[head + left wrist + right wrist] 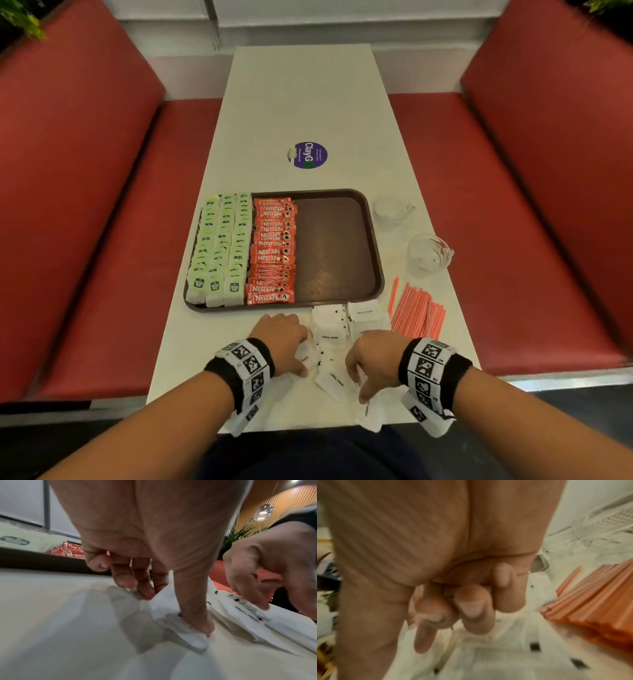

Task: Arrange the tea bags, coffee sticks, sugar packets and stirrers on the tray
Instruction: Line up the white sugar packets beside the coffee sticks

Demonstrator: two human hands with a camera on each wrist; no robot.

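Note:
A brown tray [335, 246] carries green tea bags [219, 246] in rows at its left and red coffee sticks [274, 250] beside them; its right half is bare. White sugar packets [329, 329] lie scattered on the table in front of the tray. My left hand [301, 356] pinches one sugar packet [171, 623], thumb pressing its near end and curled fingers [145, 592] on its far end. My right hand [358, 383] curls down onto the packets to the right, fingertips and thumb on one; its wrist view is blurred. Orange stirrers [418, 311] lie right of the packets.
Two clear glass cups [390, 210] [428, 253] stand right of the tray, near the table's right edge. A round purple sticker [307, 155] marks the white table beyond the tray. Red benches [102, 240] flank the table. One packet [370, 414] lies at the near edge.

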